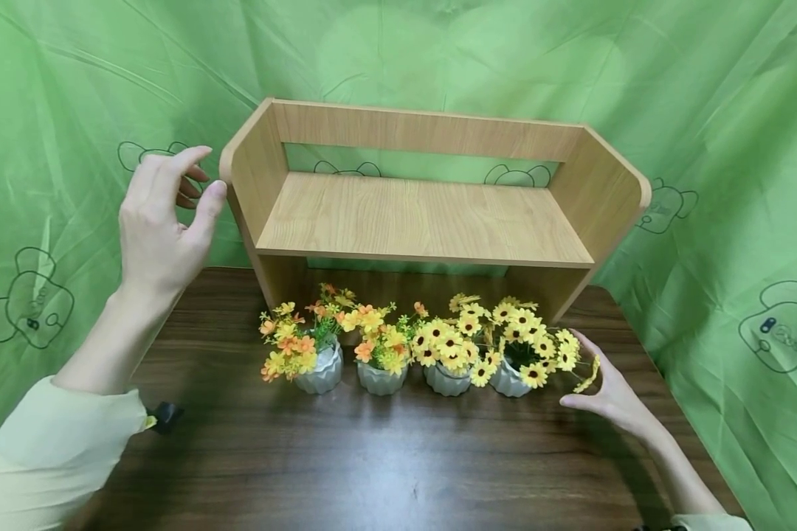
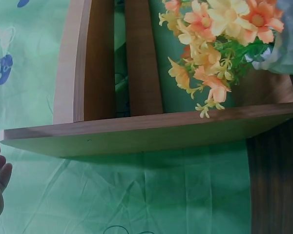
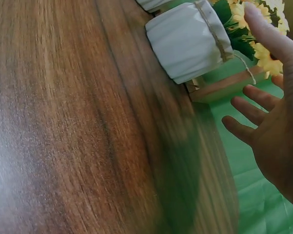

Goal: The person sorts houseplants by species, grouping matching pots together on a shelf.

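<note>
My left hand (image 1: 166,217) hovers beside the upper left corner of a light wooden shelf (image 1: 425,217), its fingers loosely bent and holding nothing. In the left wrist view, fingertips (image 2: 4,174) show apart from the shelf's side. My right hand (image 1: 607,391) is spread at the right end of a row of potted artificial flowers. Its thumb and fingers stand around the outer yellow blooms (image 1: 567,354) of the rightmost plant. In the right wrist view, that hand (image 3: 278,117) is apart from the white pot (image 3: 188,44); whether it touches the blooms I cannot tell.
Three more potted plants stand in the row: orange-yellow ones in a left pot (image 1: 322,372) and its neighbour (image 1: 381,380), and a yellow daisy pot (image 1: 446,381). All are on a dark wooden table (image 1: 345,464). Green cloth (image 1: 425,44) hangs around it.
</note>
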The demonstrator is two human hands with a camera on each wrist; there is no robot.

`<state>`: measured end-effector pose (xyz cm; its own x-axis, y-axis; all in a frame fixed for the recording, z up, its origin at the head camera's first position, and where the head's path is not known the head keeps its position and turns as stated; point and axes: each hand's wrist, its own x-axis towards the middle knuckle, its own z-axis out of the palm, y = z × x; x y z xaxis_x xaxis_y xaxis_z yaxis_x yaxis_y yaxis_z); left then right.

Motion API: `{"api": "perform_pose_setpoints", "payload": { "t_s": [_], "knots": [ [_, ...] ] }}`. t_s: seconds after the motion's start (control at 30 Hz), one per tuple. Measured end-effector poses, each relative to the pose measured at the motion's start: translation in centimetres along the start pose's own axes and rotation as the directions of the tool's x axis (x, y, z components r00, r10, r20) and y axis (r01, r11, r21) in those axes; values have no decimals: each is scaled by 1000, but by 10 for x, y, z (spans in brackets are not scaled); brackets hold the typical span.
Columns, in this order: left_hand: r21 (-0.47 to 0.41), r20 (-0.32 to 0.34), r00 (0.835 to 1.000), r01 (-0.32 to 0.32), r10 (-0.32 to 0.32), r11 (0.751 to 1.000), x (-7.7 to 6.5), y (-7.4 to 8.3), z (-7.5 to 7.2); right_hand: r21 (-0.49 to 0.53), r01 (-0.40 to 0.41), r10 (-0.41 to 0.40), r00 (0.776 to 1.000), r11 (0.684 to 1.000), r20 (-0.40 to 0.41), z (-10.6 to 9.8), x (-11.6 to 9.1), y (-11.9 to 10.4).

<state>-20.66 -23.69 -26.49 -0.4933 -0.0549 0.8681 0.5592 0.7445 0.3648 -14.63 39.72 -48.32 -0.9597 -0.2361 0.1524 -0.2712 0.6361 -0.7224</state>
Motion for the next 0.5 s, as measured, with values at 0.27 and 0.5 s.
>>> {"api": "perform_pose_setpoints", "payload": {
  "t_s": [0.27,0.5],
  "knots": [
    [-29,-18,999,51,-51,998,6,-1,1,-11,-16,16,1000,1000,10,14,5,7],
    [-54,-23,994,103,-105,993,14,-3,2,23,-143,141,988,989,55,22,9,7]
  ]
}}
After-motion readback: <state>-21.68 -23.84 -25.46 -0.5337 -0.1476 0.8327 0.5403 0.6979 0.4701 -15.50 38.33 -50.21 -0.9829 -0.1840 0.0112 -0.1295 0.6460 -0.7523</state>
